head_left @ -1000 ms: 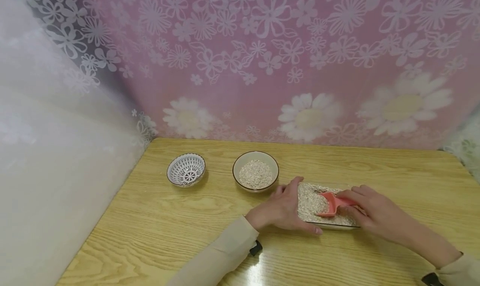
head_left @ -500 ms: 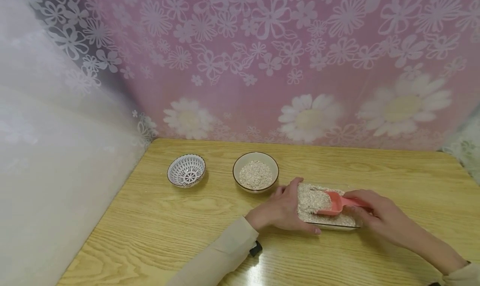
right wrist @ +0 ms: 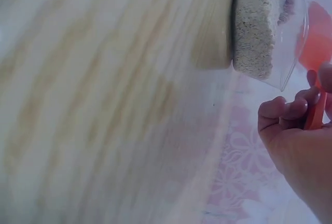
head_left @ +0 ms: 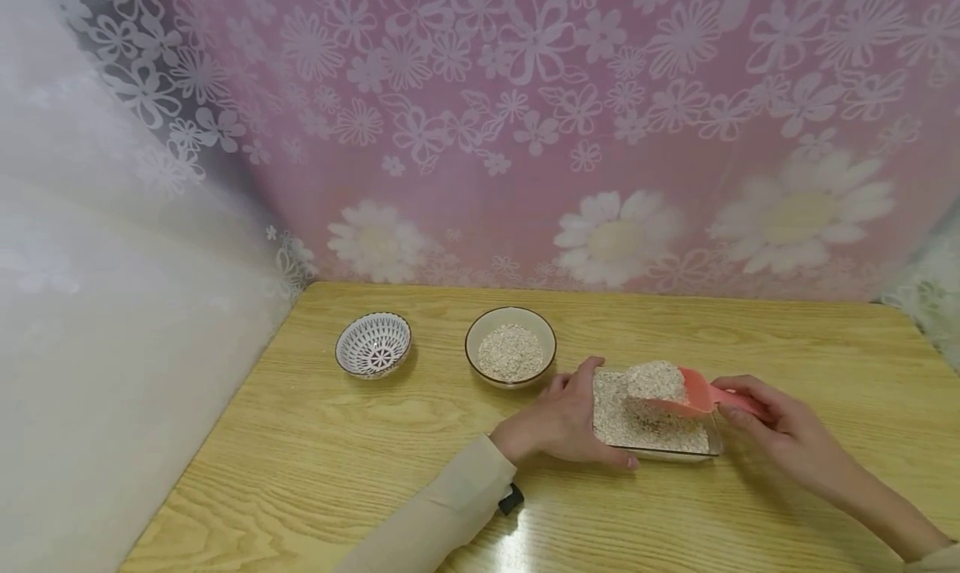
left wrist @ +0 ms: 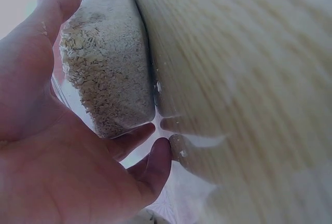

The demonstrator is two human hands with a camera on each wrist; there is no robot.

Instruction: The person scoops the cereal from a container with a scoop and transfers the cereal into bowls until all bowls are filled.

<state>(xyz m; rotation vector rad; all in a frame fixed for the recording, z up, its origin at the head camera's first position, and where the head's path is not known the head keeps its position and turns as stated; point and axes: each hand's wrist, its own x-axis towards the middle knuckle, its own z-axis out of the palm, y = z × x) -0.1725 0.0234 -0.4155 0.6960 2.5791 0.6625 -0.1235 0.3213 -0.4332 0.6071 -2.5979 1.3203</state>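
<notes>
My left hand (head_left: 570, 419) holds the left end of a clear rectangular container (head_left: 675, 454) of rolled oats, thumb along its front side and fingers at the back. The left wrist view shows the palm around the end of the container (left wrist: 111, 63). Over the oats is a coral-pink scoop (head_left: 697, 392), heaped with oats (head_left: 655, 381) and raised level with its mouth to the left. My right hand (head_left: 791, 435) grips the scoop by its handle. In the right wrist view the scoop (right wrist: 317, 42) stands beyond the container's upper edge, the fingers curled round the handle.
Just behind my left hand stands a cream bowl (head_left: 511, 315) with a dark rim, part filled with oats. Farther left sits a smaller patterned bowl (head_left: 372, 345). All rest on a wood-grain table (head_left: 337, 439), with a pink floral curtain (head_left: 480, 156) behind it.
The scoop has come up out of the oats with a heaped load, and my right hand has shifted slightly right with it. My left hand keeps its place on the container.
</notes>
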